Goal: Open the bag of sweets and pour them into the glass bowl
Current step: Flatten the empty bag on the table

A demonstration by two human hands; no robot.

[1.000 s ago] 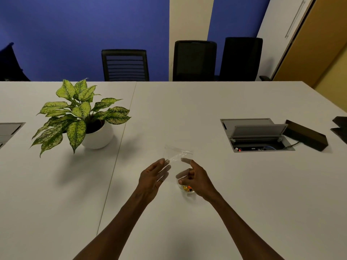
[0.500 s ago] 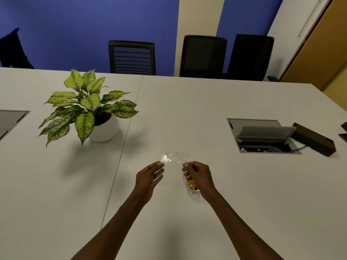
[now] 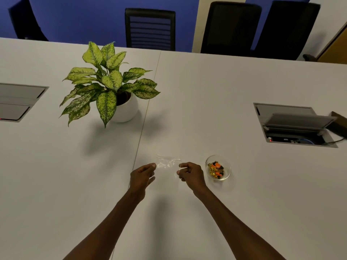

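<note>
You are holding the clear bag [image 3: 168, 162] between your 2 hands. Your left hand [image 3: 141, 176] is pinching its left end with thumb and finger, the other fingers hanging loose. Your right hand [image 3: 189, 173] is curling shut around its right end. The glass bowl [image 3: 226, 176] is sitting just to the right of your right hand, with the sweets [image 3: 216, 169] lying inside it.

Both forearms are bare from the lower edge of the view to the wrists, with no sleeves, and the left hand [image 3: 141, 175] and right hand [image 3: 191, 174] wear no gloves, rings or watch.
</note>
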